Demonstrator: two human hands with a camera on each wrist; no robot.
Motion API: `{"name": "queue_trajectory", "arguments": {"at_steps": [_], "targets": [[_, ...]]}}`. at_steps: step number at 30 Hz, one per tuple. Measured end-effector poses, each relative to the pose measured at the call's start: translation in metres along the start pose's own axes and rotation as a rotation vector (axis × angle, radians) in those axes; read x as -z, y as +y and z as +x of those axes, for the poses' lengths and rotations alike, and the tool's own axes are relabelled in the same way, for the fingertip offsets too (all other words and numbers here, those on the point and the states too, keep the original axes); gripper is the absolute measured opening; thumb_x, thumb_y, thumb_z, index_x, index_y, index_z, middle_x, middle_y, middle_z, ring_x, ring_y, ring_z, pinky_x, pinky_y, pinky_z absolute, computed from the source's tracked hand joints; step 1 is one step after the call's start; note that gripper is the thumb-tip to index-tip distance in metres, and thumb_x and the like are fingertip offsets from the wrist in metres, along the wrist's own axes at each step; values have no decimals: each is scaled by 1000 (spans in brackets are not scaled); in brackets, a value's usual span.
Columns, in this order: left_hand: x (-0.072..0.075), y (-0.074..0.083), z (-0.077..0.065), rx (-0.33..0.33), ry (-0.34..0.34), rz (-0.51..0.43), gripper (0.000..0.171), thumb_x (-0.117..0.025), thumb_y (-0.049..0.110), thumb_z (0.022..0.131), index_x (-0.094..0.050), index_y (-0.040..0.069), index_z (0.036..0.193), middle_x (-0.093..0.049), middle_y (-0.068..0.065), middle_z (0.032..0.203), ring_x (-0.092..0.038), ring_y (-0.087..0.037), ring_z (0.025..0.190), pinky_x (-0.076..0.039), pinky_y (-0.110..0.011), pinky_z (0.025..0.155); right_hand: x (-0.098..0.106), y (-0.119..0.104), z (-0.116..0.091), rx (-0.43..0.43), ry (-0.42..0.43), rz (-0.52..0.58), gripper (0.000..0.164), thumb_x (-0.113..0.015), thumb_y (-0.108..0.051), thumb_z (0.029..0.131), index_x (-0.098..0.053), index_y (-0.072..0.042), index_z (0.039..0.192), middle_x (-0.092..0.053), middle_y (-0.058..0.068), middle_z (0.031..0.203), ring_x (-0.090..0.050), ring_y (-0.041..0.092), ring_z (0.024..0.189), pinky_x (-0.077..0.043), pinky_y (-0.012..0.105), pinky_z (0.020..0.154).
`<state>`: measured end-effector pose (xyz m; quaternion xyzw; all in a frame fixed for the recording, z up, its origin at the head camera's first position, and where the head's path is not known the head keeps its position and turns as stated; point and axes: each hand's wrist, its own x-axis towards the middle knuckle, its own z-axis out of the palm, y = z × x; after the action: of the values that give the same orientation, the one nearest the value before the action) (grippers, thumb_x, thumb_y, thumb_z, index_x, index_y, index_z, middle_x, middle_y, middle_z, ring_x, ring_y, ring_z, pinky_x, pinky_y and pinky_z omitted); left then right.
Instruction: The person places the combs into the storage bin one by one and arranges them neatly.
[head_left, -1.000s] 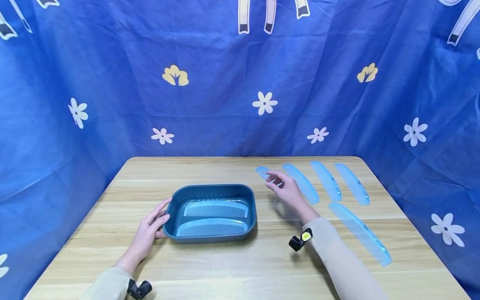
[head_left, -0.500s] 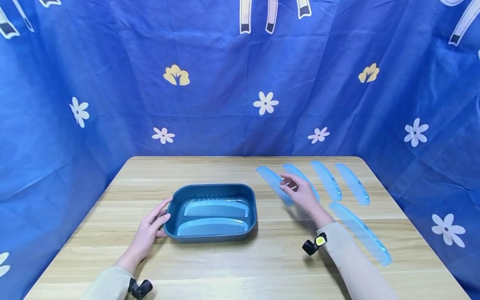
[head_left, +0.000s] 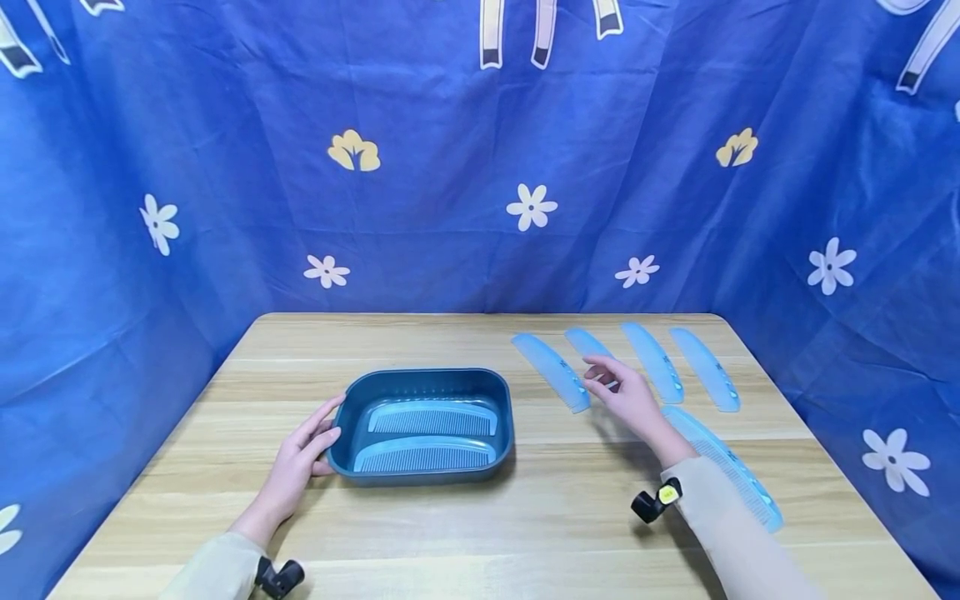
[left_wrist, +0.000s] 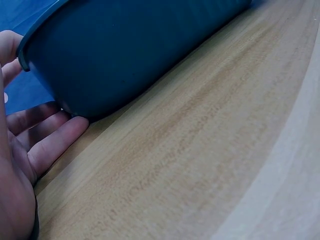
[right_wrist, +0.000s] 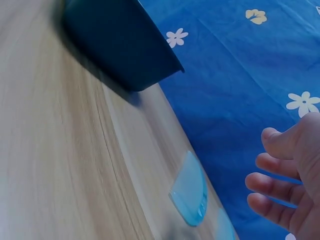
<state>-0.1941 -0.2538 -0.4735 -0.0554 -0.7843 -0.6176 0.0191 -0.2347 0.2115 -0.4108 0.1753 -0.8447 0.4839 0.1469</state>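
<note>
A dark teal plastic basin (head_left: 420, 479) stands on the table with two blue combs inside, the upper comb (head_left: 432, 418) and the lower comb (head_left: 424, 455). My left hand (head_left: 294, 462) rests against its left end, fingers at the rim and along the outer wall; in the left wrist view the lower fingers (left_wrist: 60, 140) touch the wall near its base. My right hand (head_left: 626, 398) hovers with loosely bent fingers and nothing in them, covering part of a translucent blue comb (head_left: 587, 342). Just left of that hand lies another blue comb (head_left: 551, 372).
Two more blue combs lie at the back right, one comb (head_left: 652, 360) beside another comb (head_left: 706, 368). A larger comb (head_left: 731, 467) is partly under the right forearm. Blue patterned cloth (head_left: 450, 167) hangs behind the wooden table (head_left: 480, 542).
My right hand has moved right, from over the leftmost loose comb to over the one beside it, uncovering the first. The left hand and the basin stay put.
</note>
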Motion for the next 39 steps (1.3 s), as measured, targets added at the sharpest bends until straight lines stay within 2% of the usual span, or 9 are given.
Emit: {"name": "queue_trajectory", "arguments": {"at_steps": [5,13,19,26,32,39], "targets": [[0,1,0,0,0,1,44,-45,30,88,-34,30,131,-35,-19,125,-45,-24,102,-50,-35,60,8,5,-6,-6,5,-6,33,-60,-1,77,-56,-6,110,-60,14,87,-54,26,71,-46,30,58],[-1,2,0,3,2,-12,43,-45,29,89,-34,30,130,-35,-19,125,-46,-25,102,-50,-35,61,23,38,-16,-9,-1,-89,35,-62,-17,79,-54,-15,113,-60,1,89,-54,15,73,-46,25,61],[-1,1,0,-4,-1,-22,43,-45,29,89,-34,29,130,-36,-19,124,-47,-23,101,-50,-35,61,33,42,-26,-47,9,-105,34,-61,-18,79,-54,-21,112,-59,0,89,-53,14,73,-46,26,58],[0,1,-1,0,1,-5,43,-45,29,89,-34,30,130,-36,-18,124,-48,-17,99,-50,-36,60,39,47,-38,-25,17,-125,35,-61,-14,79,-54,-14,113,-60,4,88,-53,14,73,-46,24,60],[1,2,-2,-1,-1,18,44,-45,30,89,-34,30,131,-36,-18,124,-47,-16,99,-50,-36,60,43,50,-48,-65,45,-113,34,-62,-15,78,-55,-14,112,-60,3,87,-54,13,68,-46,24,56],[-1,4,-3,-21,-14,8,44,-44,28,89,-33,28,132,-36,-21,122,-49,-17,97,-50,-36,59,47,61,-55,-24,81,-137,35,-62,-10,78,-55,-9,111,-59,5,84,-55,16,64,-46,24,50]]}}
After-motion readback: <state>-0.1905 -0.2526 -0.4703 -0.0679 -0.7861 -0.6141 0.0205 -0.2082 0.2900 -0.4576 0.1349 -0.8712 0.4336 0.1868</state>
